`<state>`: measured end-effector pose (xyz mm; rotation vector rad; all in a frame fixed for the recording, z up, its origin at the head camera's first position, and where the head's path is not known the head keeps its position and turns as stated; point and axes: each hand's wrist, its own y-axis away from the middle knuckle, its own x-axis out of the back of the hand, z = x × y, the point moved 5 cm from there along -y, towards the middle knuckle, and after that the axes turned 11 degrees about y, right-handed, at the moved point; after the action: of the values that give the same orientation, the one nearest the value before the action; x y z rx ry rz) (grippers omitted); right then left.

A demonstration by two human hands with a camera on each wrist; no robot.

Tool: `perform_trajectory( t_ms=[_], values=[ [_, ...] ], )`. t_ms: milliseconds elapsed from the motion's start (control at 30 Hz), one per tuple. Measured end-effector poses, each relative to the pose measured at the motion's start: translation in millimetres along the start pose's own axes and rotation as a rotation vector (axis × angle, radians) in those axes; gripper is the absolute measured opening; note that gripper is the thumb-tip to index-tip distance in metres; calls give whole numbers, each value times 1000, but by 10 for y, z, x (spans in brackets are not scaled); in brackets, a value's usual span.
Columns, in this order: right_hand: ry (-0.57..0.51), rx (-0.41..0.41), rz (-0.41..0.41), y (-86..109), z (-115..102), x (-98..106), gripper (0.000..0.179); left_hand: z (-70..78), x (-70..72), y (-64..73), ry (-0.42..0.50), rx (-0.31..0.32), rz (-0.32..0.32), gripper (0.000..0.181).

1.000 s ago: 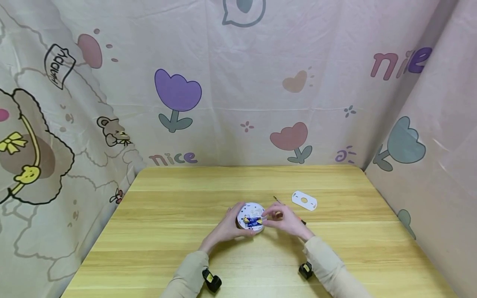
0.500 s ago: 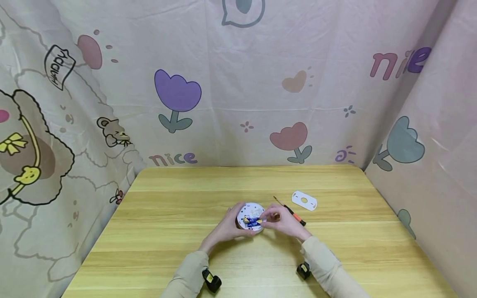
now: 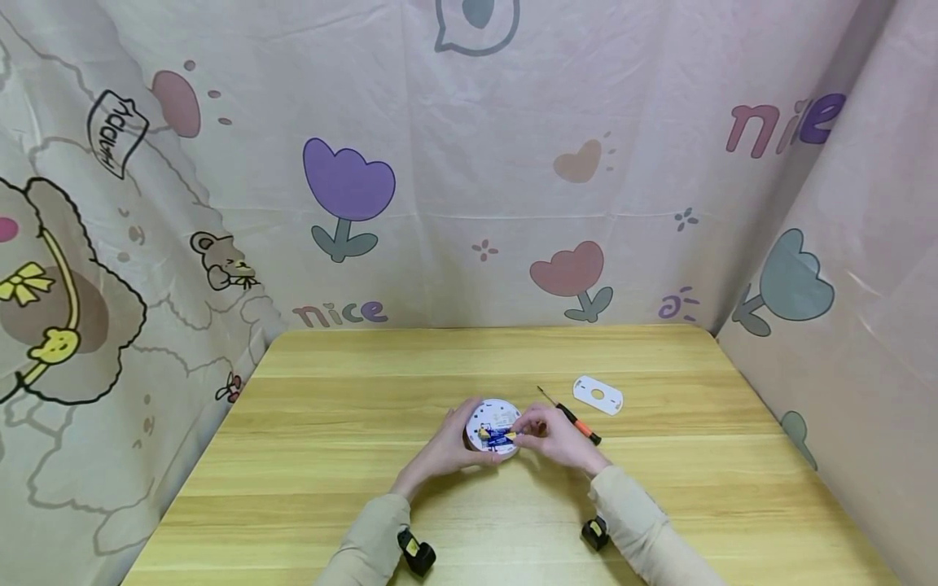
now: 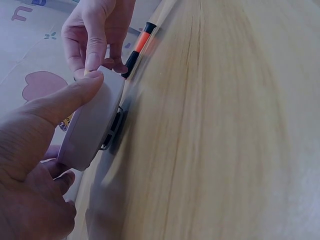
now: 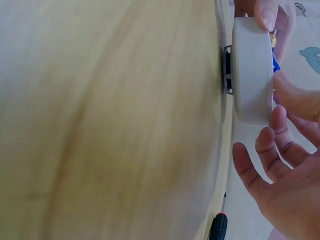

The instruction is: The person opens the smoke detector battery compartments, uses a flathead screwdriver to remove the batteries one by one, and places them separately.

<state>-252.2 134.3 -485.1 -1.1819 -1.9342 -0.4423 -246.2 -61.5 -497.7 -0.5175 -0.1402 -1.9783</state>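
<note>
A round, thick white device (image 3: 487, 413), which resembles a smoke alarm, stands tilted over the table with its dotted face up. My left hand (image 3: 442, 446) grips its rim from the left, the thumb along the near side (image 4: 95, 125). A blue-and-yellow part (image 3: 501, 436) lies across the face, and the thumb and forefinger of my right hand (image 3: 554, 438) pinch at its right end. The fingers hide that end. In the right wrist view a black clip-like piece (image 5: 228, 70) juts from the underside of the device, close over the wood.
A screwdriver (image 3: 580, 426) with a black and orange handle lies just beyond my right hand. Farther back is a flat white plate (image 3: 612, 400) with a central hole. Printed curtains (image 3: 440, 268) close in the wooden table (image 3: 352, 382) at the back and sides.
My right hand has shifted slightly left and uncovered more of the screwdriver handle. My left hand and the white device have stayed in place.
</note>
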Motion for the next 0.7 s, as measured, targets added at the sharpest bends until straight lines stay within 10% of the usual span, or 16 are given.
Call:
perform_trajectory(
  t_ms=[300, 700],
  values=[
    [-27, 3, 76, 33, -8, 40, 12, -6, -1, 3, -3, 12, 0, 102],
    [-142, -205, 160, 174, 238, 175, 18, -23, 2, 1, 7, 32, 9, 105]
  ],
)
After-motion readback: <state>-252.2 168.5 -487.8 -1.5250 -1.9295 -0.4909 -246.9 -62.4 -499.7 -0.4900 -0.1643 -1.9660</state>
